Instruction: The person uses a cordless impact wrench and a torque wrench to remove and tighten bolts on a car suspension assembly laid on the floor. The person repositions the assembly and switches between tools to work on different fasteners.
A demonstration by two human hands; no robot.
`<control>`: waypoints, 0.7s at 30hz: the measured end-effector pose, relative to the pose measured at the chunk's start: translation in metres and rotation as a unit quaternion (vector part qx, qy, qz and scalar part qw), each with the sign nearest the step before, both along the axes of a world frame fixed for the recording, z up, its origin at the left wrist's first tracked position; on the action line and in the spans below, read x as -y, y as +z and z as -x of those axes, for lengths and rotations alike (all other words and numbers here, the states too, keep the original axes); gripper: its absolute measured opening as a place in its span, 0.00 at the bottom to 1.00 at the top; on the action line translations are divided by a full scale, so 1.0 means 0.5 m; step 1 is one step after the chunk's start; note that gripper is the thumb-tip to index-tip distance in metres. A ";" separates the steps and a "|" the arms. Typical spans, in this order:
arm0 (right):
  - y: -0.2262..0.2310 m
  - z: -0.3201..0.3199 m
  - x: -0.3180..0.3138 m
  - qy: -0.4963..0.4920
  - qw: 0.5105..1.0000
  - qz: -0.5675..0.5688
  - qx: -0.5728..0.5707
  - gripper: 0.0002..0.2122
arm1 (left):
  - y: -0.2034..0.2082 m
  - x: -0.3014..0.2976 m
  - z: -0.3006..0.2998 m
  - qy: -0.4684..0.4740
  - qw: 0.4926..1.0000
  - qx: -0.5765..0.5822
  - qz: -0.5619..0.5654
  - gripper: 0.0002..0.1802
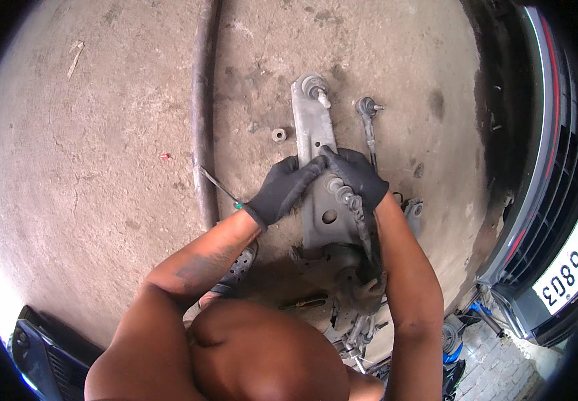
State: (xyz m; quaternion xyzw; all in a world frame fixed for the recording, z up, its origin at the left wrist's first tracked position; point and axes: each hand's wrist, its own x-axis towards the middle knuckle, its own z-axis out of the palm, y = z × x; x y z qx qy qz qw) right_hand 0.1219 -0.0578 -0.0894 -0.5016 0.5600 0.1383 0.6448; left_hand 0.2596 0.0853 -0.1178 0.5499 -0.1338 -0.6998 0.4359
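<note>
A grey, dusty car control arm [310, 123] lies lengthwise before me, with a ball joint [315, 87] at its far end. My left hand [281, 191], in a black glove, is closed on its left edge, the thumb laid across the top. From the right, my right hand [361, 178], gloved in black too, grips the other edge; its fingertips are partly hidden. The two thumbs nearly meet over the metal. Just below them a bolt-like link with round bushings [339, 190] stands up from the arm, close to my right palm.
A tie rod end [368, 112] lies right of the control arm. On the left are a round metal nut or bushing [279, 135], a long pipe [203, 113] and a screwdriver [218, 184] touching it. A car's front bumper [536, 180] borders the right. More dirty parts [356, 287] lie nearer me.
</note>
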 end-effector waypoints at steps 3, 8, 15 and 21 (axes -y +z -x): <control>0.000 0.013 -0.004 0.040 0.998 0.042 0.000 0.20 | -0.006 -0.012 -0.012 0.062 0.990 -0.127 0.025 0.23; -0.001 0.065 0.004 0.158 0.962 0.211 0.068 0.21 | -0.026 0.003 -0.009 0.083 0.957 -0.274 -0.037 0.25; 0.176 0.090 -0.069 0.046 0.984 0.147 0.092 0.20 | -0.047 0.024 -0.029 0.018 0.968 -0.247 -0.048 0.25; 0.171 0.078 -0.124 0.092 0.962 0.233 0.111 0.21 | 0.010 0.047 -0.033 -0.015 0.982 -0.182 -0.047 0.24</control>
